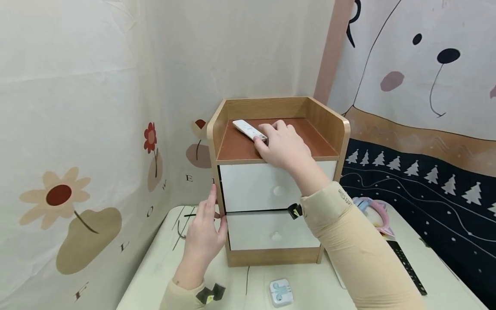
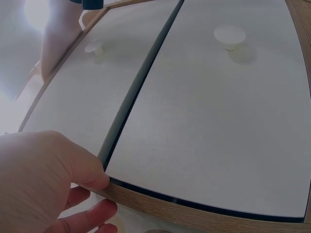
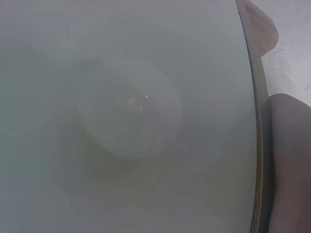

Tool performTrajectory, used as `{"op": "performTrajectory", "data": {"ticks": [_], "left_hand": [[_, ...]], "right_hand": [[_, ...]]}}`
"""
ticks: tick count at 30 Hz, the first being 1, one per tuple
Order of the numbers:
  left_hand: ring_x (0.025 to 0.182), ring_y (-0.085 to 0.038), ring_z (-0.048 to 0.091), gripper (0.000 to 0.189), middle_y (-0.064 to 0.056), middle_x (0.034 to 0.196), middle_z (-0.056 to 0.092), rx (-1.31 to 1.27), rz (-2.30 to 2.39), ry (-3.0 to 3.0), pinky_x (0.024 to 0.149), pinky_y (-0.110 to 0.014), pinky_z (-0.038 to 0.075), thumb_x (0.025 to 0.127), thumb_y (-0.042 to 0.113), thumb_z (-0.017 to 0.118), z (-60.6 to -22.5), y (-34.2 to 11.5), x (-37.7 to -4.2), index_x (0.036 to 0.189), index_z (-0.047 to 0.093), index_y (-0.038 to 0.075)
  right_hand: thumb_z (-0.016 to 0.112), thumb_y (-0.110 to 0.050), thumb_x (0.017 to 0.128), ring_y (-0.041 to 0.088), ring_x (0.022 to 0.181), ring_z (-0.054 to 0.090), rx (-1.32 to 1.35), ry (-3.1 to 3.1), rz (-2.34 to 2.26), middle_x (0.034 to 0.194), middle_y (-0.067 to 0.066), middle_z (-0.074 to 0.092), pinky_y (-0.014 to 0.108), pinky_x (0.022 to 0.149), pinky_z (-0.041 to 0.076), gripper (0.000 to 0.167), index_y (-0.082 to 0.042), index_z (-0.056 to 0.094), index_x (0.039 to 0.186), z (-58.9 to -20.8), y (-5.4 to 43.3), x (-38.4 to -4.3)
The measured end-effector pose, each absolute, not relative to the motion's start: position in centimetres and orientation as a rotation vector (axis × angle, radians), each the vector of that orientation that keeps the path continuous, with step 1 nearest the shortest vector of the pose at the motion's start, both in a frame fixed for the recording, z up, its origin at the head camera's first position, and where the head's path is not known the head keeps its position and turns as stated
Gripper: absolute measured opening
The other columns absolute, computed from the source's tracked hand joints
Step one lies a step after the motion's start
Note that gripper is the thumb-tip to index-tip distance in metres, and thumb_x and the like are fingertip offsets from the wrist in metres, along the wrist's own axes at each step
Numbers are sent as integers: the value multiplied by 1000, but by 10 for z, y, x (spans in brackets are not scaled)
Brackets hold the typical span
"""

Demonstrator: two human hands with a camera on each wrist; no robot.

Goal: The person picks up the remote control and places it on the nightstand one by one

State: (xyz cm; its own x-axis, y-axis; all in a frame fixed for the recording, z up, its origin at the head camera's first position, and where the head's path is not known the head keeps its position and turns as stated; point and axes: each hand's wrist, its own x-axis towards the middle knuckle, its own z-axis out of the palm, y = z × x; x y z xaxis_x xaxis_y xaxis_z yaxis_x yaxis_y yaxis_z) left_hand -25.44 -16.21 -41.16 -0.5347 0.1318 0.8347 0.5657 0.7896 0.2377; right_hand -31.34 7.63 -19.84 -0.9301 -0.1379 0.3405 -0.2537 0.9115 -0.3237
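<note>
A small wooden cabinet point(image 1: 272, 257) with two white drawers stands upright in the head view. On its brown top shelf point(image 1: 232, 150) lies a white remote control point(image 1: 246, 128), set diagonally. My right hand point(image 1: 284, 144) reaches over the top drawer and pinches the remote's near end between thumb and fingers. The left hand point(image 1: 203, 237) steadies the cabinet's left side with fairly straight fingers. In the left wrist view its thumb point(image 2: 90, 170) presses the wooden front edge near the gap between the drawers. A round white drawer knob point(image 3: 131, 109) fills much of the right wrist view.
Boxed earphones point(image 1: 281, 292) lie in front of the cabinet on the pale tabletop point(image 1: 155, 267). To the right are a pink ring-shaped item point(image 1: 381, 215) and a long black remote control point(image 1: 407, 267). Printed curtains hang behind and at both sides.
</note>
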Motion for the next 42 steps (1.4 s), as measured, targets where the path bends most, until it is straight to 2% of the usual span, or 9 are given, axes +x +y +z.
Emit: {"op": "performTrajectory", "data": {"ticks": [8,13,19,24,27,29,34,38,42], "left_hand": [[77,-22,74,102,-21,118,67,-529,-616,-2049,51,-25,45,83,-7,79,-413,-162,-256,173,32,8],[75,-21,73,102,-22,117,68,-529,-606,-2045,52,-25,45,83,-7,79,-414,-162,-256,172,32,6],[74,-20,71,102,-22,118,67,-527,-602,-2052,51,-22,43,83,-7,80,-414,-163,-256,172,31,6],[74,-20,72,102,-22,118,67,-524,-605,-2051,51,-23,43,83,-7,79,-414,-162,-256,172,32,6],[73,-20,72,102,-22,117,68,-526,-607,-2048,51,-23,43,83,-7,79,-414,-161,-257,172,32,7],[73,-20,71,102,-21,117,67,-525,-609,-2048,51,-23,43,83,-6,79,-414,-161,-257,172,32,7],[70,-19,69,102,-21,116,67,-521,-603,-2048,51,-22,41,83,-7,79,-413,-161,-256,172,32,7],[71,-19,70,102,-22,116,67,-522,-602,-2047,51,-21,40,83,-7,79,-412,-161,-255,172,32,7],[72,-20,70,101,-21,116,67,-519,-609,-2043,51,-22,41,83,-7,78,-412,-160,-255,172,32,7]], "right_hand": [[46,-51,112,34,142,52,420,-2618,386,159,9,54,56,116,45,56,-30,53,163,-215,96,-293],[47,-47,113,35,137,58,464,-2505,368,156,10,59,55,112,47,53,-25,57,160,-229,107,-286],[63,-39,108,38,130,63,595,-2297,491,149,13,63,58,108,48,51,-15,64,153,-249,120,-278],[75,-28,101,38,133,63,697,-2085,589,148,14,65,59,111,49,48,-10,69,145,-271,135,-267],[74,-25,100,38,135,63,716,-1960,593,146,16,67,51,112,53,44,-8,71,141,-286,145,-261],[72,-23,100,40,134,63,726,-1874,596,143,19,69,41,116,52,41,-5,73,137,-295,152,-257],[65,-22,101,47,125,64,750,-1710,630,131,27,71,19,126,37,36,2,76,126,-323,166,-247],[61,-27,105,46,117,62,711,-1689,631,124,28,71,14,122,37,39,5,76,122,-348,179,-238],[61,-25,102,45,116,61,636,-1746,648,124,28,71,10,120,35,40,6,74,124,-374,194,-231]]}}
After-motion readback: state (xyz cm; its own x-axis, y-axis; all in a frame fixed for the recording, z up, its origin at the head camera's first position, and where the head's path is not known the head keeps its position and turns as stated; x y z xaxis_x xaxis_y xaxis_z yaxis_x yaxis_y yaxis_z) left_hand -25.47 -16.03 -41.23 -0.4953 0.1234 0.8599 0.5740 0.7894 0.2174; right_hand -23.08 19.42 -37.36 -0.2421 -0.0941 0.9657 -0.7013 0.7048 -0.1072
